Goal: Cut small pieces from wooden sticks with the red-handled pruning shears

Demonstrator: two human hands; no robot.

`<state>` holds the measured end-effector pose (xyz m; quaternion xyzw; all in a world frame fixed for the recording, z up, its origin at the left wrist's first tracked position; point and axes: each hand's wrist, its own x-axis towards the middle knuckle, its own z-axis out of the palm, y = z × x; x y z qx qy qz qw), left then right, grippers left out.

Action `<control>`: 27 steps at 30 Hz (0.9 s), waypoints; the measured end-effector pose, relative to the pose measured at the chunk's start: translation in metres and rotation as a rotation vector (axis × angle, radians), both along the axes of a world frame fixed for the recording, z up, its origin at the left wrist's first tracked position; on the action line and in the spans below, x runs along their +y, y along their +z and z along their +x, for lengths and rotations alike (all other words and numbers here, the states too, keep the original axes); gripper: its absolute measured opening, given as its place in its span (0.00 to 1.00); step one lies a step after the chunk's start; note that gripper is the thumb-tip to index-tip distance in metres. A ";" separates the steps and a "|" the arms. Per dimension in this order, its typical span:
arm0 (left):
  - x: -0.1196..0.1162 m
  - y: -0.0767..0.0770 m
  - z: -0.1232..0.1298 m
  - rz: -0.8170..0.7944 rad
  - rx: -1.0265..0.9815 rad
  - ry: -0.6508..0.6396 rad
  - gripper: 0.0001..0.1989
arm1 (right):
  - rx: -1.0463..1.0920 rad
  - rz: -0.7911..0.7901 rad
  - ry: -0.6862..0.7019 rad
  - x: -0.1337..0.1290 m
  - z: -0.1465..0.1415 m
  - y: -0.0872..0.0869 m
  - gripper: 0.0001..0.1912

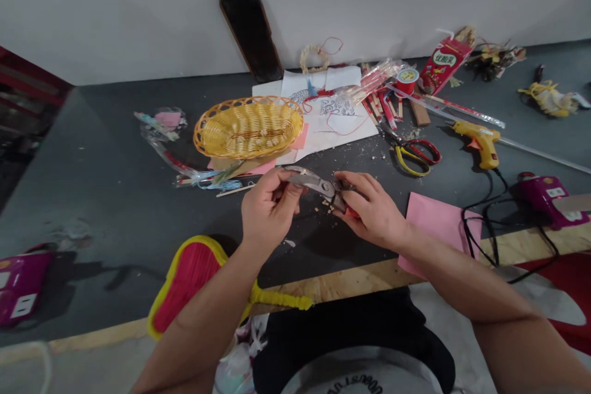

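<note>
As the left hand (270, 209) and right hand (372, 212) steady them from both ends, we list steel pliers (314, 184) above the dark tabletop (111, 154); left fingers curled round the bare metal end; right fingers clenched on the red end; crumbs (323, 206) just below; pink card (438, 234) beside

The left hand (272, 206) and right hand (372, 212) hold metal pliers (314, 184) over a dark tabletop (138, 166).

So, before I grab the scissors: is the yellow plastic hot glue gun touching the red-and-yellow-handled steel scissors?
Apart. The head view shows dark tabletop between the yellow plastic hot glue gun and the red-and-yellow-handled steel scissors.
</note>
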<state>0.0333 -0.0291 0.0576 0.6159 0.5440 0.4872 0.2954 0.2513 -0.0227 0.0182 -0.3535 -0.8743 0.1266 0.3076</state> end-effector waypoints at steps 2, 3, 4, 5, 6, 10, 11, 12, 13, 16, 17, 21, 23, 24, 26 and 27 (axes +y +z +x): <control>-0.002 0.001 0.001 -0.009 0.009 0.002 0.09 | 0.059 -0.018 -0.004 0.001 0.000 -0.002 0.15; -0.002 0.002 0.001 -0.015 0.022 0.003 0.09 | 0.079 -0.021 -0.016 0.001 0.001 -0.003 0.20; -0.003 0.002 0.002 -0.020 0.039 0.007 0.09 | 0.083 -0.026 -0.030 0.001 0.001 -0.003 0.25; -0.003 0.001 0.002 -0.026 0.057 0.011 0.09 | 0.064 -0.037 -0.043 0.001 0.002 -0.003 0.29; -0.004 0.001 0.002 -0.033 0.073 0.016 0.08 | 0.029 -0.056 -0.051 0.001 0.002 -0.002 0.31; -0.006 -0.001 0.003 -0.068 0.121 0.039 0.08 | -0.112 -0.161 -0.061 0.000 0.002 0.003 0.30; -0.006 -0.001 0.004 -0.076 0.128 0.043 0.09 | -0.131 -0.176 -0.064 0.000 0.002 0.005 0.30; -0.007 -0.001 0.004 -0.082 0.130 0.047 0.09 | -0.145 -0.186 -0.066 -0.001 0.002 0.007 0.30; -0.007 -0.001 0.004 -0.087 0.130 0.049 0.09 | -0.158 -0.194 -0.065 -0.002 0.002 0.009 0.31; -0.008 -0.002 0.004 -0.098 0.118 0.038 0.09 | -0.192 -0.221 -0.066 -0.003 0.003 0.014 0.31; -0.008 -0.003 0.004 -0.102 0.112 0.034 0.10 | -0.204 -0.233 -0.069 -0.004 0.004 0.015 0.30; -0.009 -0.004 0.004 -0.110 0.106 0.025 0.10 | -0.242 -0.244 -0.087 -0.003 0.004 0.016 0.28; -0.009 -0.003 0.004 -0.091 0.125 0.035 0.10 | -0.249 -0.215 -0.098 -0.002 0.002 0.014 0.31; -0.009 -0.003 0.004 -0.081 0.134 0.037 0.10 | -0.251 -0.199 -0.102 -0.002 0.002 0.013 0.32; -0.009 -0.002 0.004 -0.075 0.123 0.016 0.11 | -0.256 -0.175 -0.107 -0.002 0.000 0.012 0.33; -0.009 -0.002 0.003 -0.084 0.104 -0.007 0.12 | -0.257 -0.168 -0.106 -0.002 0.000 0.012 0.34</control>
